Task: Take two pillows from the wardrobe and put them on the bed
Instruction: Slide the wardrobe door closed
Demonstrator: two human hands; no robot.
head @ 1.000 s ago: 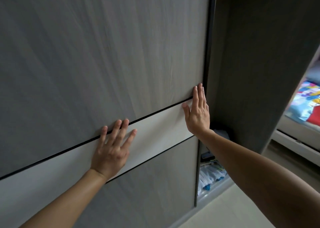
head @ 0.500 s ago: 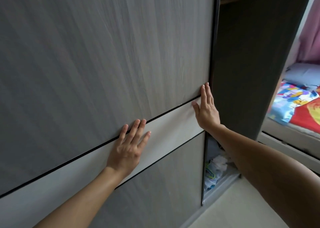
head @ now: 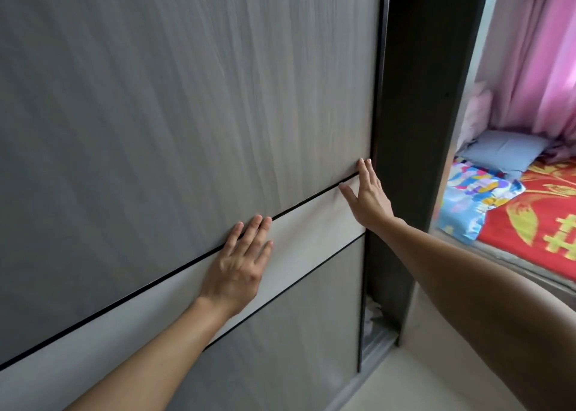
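A grey wood-grain sliding wardrobe door [head: 187,114] with a pale band across it fills most of the view. My left hand [head: 240,261] lies flat on the band, fingers spread. Near the door's right edge my right hand [head: 369,198] presses flat against it. Only a narrow dark gap [head: 392,192] of wardrobe interior shows beside the door. At the right lies the bed [head: 536,220] with a red and yellow cover, a blue pillow [head: 505,150] and a colourful pillow [head: 470,198] on it.
Some white cloth [head: 372,315] shows at the bottom of the wardrobe gap. The dark side panel [head: 436,98] of the wardrobe stands between door and bed. Pink curtains [head: 542,61] hang behind the bed. Pale floor [head: 420,382] runs along the wardrobe.
The door has slid to the right under both hands, narrowing the open gap. More of the bed and curtains has come into view at the right.
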